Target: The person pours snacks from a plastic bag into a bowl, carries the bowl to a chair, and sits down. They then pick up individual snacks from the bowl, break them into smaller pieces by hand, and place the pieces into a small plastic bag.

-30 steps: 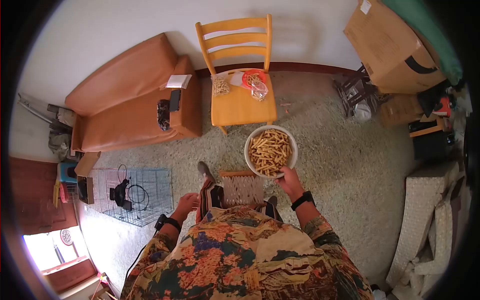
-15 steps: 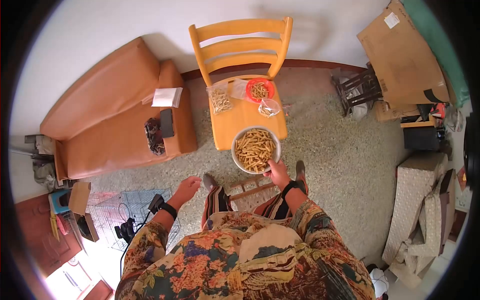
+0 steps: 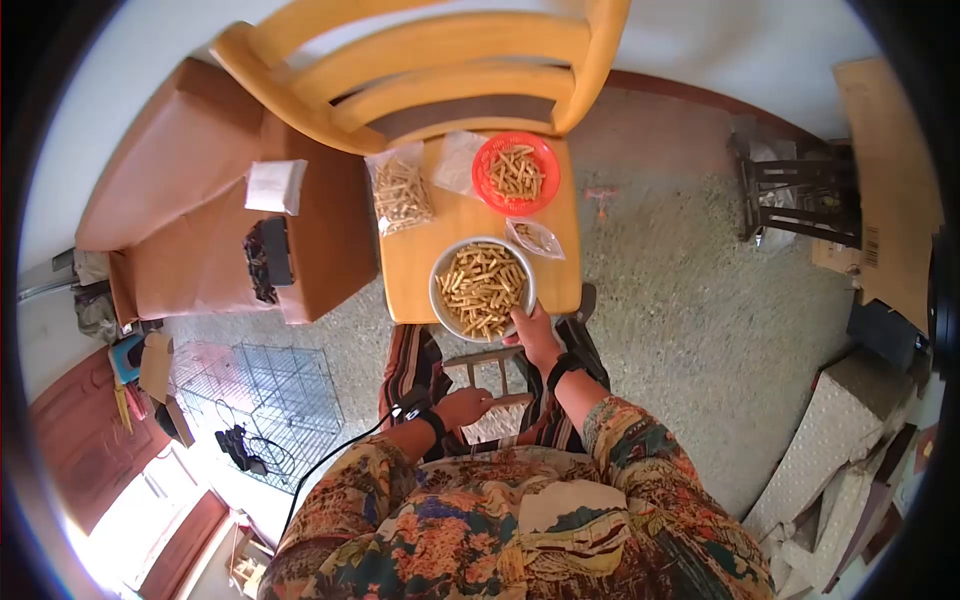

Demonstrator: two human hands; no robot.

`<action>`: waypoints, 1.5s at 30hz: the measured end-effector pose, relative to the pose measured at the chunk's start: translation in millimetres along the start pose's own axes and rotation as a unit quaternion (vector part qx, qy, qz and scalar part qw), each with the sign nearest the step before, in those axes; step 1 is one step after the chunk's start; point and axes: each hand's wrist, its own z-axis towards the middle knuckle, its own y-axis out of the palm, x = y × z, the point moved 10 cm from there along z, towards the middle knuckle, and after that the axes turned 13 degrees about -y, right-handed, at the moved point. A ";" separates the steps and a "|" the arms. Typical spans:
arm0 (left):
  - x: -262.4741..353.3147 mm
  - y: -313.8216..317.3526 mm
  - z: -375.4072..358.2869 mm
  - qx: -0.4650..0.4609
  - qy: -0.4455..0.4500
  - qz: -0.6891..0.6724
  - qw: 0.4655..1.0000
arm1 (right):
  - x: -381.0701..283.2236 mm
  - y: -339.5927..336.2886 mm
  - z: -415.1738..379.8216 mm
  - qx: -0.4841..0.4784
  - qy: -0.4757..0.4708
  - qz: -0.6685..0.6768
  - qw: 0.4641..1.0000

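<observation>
Head view. The right hand (image 3: 535,338) is closed on the rim of the bowl (image 3: 434,295), at the bowl's near right side. The bowl is filled with short, tan sticks (image 3: 482,283) and overlaps the front edge of the chair (image 3: 408,288) seat; whether its base bears on the seat cannot be determined.

The left hand (image 3: 463,407) is empty as far as visible, low and to the left of the bowl, well apart from it. Its fingers are narrow, held close together, near the stool (image 3: 487,362) between the person's legs. Contact between the left hand and the stool cannot be confirmed. A black strap is fitted at each wrist; a black cable runs from the left one.

Items on the chair seat:
- Red basket (image 3: 551,188), at the rear right, containing similar sticks.
- Filled bag (image 3: 402,190), at the rear left, clear, containing paler sticks.
- Flat bag (image 3: 456,163), between the filled bag and the red basket.
- Small bag (image 3: 535,238), just beside the red basket, on its near side, at the right edge of the seat.

The sofa (image 3: 185,235) is left of the chair, with a white packet (image 3: 274,187) on its arm. A wire cage (image 3: 290,385) is on the floor nearer the person.
</observation>
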 end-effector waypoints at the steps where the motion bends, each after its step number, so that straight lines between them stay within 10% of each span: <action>1: -0.1 -0.1 10.5 0.013 -0.017 0.020 1.000 | 7.0 1.7 4.9 0.003 0.015 0.002 1.000; 14: -97.2 78.7 117.2 -0.138 -0.146 0.115 0.973 | 8.2 23.9 40.0 0.027 -0.080 0.002 0.996; 20: -153.3 206.9 168.3 -0.102 0.056 0.289 0.950 | -2.5 19.3 47.5 0.021 -0.121 -0.070 0.990; 22: -155.4 183.5 162.4 -0.221 -0.087 0.135 0.962 | -4.7 22.0 52.9 -0.018 -0.094 -0.139 0.986; 29: -126.9 144.4 158.8 -0.192 0.008 0.130 0.973 | -6.5 14.3 45.3 -0.088 -0.168 -0.078 0.979; 31: -120.0 112.9 150.7 -0.245 -0.098 0.123 0.957 | -12.8 21.3 47.6 -0.144 -0.146 -0.088 0.975; 36: -99.8 95.3 154.0 -0.054 0.079 0.184 0.978 | -23.1 21.5 52.7 -0.152 -0.205 -0.073 0.964; 45: -104.2 95.2 156.5 -0.167 0.043 0.263 0.949 | -13.0 23.3 57.1 -0.192 -0.159 -0.053 0.967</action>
